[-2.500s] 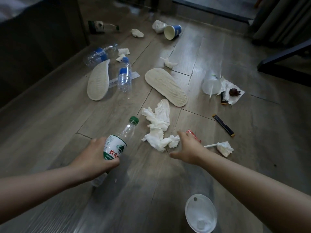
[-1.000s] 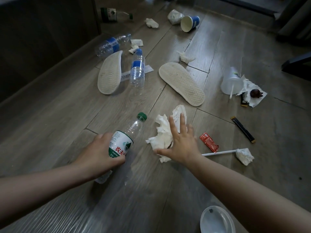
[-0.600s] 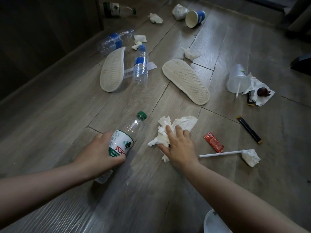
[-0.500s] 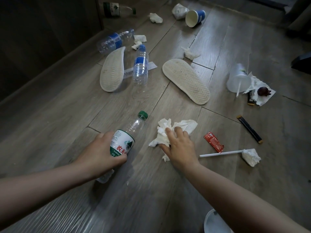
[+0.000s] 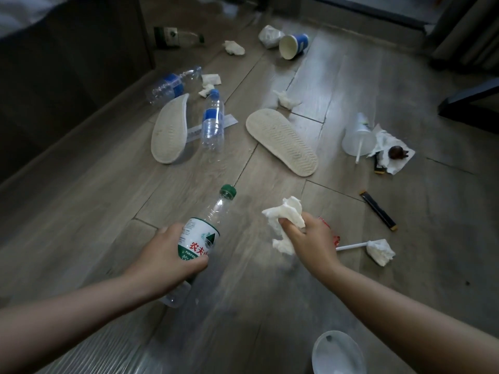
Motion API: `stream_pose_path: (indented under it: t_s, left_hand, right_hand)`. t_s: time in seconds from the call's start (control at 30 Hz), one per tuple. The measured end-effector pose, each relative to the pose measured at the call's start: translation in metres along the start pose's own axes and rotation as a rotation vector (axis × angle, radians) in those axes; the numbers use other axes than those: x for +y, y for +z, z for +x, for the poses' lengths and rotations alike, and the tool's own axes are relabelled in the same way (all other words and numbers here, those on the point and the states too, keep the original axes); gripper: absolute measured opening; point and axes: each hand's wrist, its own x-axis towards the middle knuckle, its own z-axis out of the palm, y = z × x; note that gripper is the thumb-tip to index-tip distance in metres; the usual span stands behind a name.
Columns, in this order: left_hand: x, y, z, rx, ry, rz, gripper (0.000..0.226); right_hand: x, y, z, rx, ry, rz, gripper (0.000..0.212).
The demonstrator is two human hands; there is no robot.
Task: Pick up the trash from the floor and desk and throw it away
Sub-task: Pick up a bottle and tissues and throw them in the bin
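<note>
Two hands are now full: the right hand (image 5: 310, 238) has closed round the crumpled white tissue (image 5: 289, 211) and lifted it off the grey wooden floor (image 5: 81, 211), while the left hand (image 5: 167, 257) still grips the clear green-capped plastic bottle (image 5: 202, 236). A bin likely comes next; none shows. The small red sachet (image 5: 336, 240) is mostly hidden behind the right hand, and the round white lid (image 5: 337, 352) is cut off at the near edge.

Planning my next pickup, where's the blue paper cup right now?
Head view: the blue paper cup lies on its side at the far end of the floor, just right of a crumpled white wad.
</note>
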Motion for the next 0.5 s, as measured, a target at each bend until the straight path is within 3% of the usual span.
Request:
stream_pose_path:
  t_s: [0.13,0.3,0.5]
  left_hand:
    - [0.042,-0.007,0.009,-0.056,0.027,-0.050,0.039]
    - [0.109,-0.025,0.008,-0.023,-0.040,-0.166,0.032]
    - [0.203,-0.081,-0.033,-0.109,-0.060,-0.187,0.035]
  right_hand:
    - [-0.012,-0.035,-0.010,0.041,0.039,0.114,0.022]
    - [-0.035,-0.086,-0.023,0.217,0.193,0.204,0.023]
    - [-0.110,-0.167,-0.059,0.344,0.368,0.201,0.019]
